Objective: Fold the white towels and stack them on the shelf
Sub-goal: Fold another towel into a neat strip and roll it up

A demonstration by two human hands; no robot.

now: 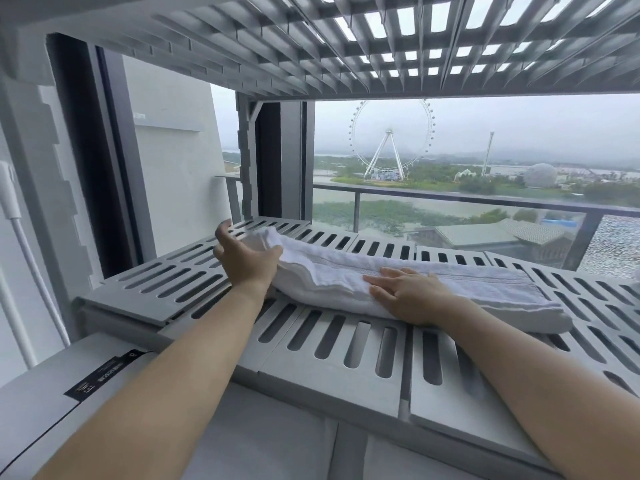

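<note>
A folded white towel (pixel 346 268) lies lengthwise across the grey slatted shelf (pixel 166 282), running from back left to front right. My left hand (pixel 246 258) is at the towel's left end, fingers spread and relaxed, thumb touching the fabric. My right hand (pixel 408 291) rests flat on top of the towel near its middle, fingers straight. Only one towel is in view.
Another slatted shelf board (pixel 346 39) hangs close overhead. A grey upright post (pixel 247 157) stands at the back left. A white cable (pixel 27 258) runs down the left wall. A white appliance top (pixel 69 393) sits below left. Behind the shelf is a window with a balcony rail.
</note>
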